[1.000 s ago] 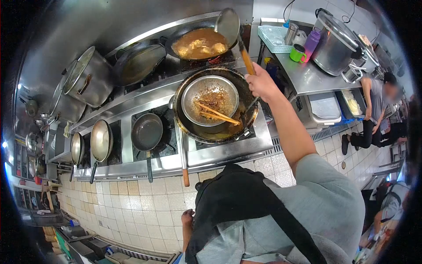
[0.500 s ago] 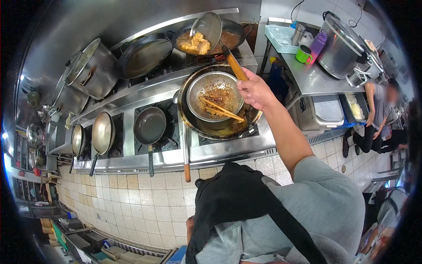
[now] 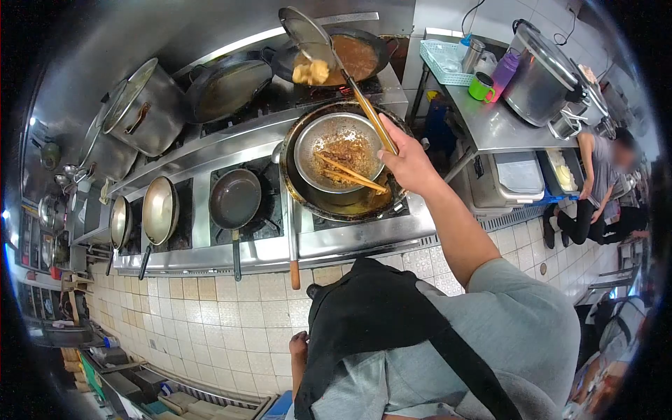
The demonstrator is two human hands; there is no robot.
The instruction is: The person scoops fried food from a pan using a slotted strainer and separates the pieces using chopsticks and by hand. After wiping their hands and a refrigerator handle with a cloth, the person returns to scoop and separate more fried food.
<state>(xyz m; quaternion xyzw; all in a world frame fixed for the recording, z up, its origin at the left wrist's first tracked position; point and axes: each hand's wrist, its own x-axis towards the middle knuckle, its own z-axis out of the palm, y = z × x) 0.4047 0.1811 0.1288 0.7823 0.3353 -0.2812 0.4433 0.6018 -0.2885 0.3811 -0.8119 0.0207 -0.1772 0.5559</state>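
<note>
My right hand (image 3: 409,159) is closed around the wooden handle of a skimmer (image 3: 306,31), reaching over the stove. The skimmer's round head is tilted steeply above a wok (image 3: 383,50) of brown liquid. Pale yellow food pieces (image 3: 311,72) are just below the skimmer head, at the wok's left side. Beneath my right forearm, a metal strainer bowl (image 3: 306,164) with brown bits and wooden chopsticks (image 3: 353,175) sits in a large dark wok (image 3: 290,183). My left hand (image 3: 299,344) hangs low beside the black apron, partly hidden; its fingers are too small to read.
Left of the woks are a dark frying pan (image 3: 236,198), two lighter pans and a tall pot (image 3: 143,108). A long wooden-handled tool (image 3: 295,238) crosses the stove's front edge. A steel table (image 3: 511,133) holds a large cooker (image 3: 542,77). Another person (image 3: 595,178) sits at far right.
The skimmer has risen and shifted left, its head tipping steeply, and the yellow food has come away below it. My right hand has moved slightly down and right. More of my left hand shows.
</note>
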